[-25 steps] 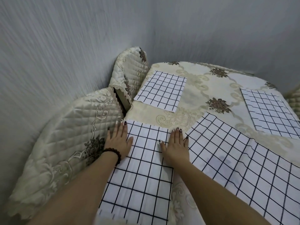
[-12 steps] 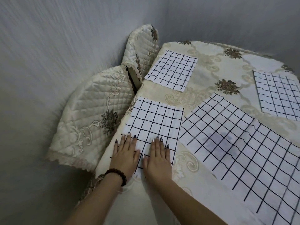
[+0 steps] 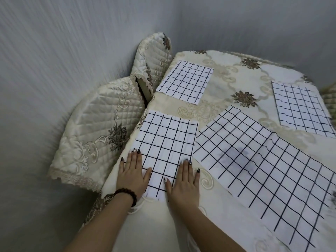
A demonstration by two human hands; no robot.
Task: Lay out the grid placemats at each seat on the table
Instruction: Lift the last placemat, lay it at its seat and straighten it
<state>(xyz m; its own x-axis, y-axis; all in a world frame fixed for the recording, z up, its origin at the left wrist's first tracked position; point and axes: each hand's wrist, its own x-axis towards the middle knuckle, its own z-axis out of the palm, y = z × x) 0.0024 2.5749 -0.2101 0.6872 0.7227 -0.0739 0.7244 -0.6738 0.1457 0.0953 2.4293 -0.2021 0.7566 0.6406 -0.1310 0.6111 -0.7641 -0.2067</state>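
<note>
Hands flat on a placemat

The left hand and right hand lay apart, fingers straight, pressing the near placemat's side edges onto the table.

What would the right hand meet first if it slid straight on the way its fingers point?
Probably the near corner of the large grid placemat; the right hand lies flat, fingers aimed up the nearest placemat's right edge.

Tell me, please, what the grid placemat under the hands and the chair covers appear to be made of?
The placemat looks like thin matte fabric or paper: it lies flat, its lines slightly wavy. The chair covers seem glossy quilted satin, with diamond stitching, embroidery and lace trim.
</note>
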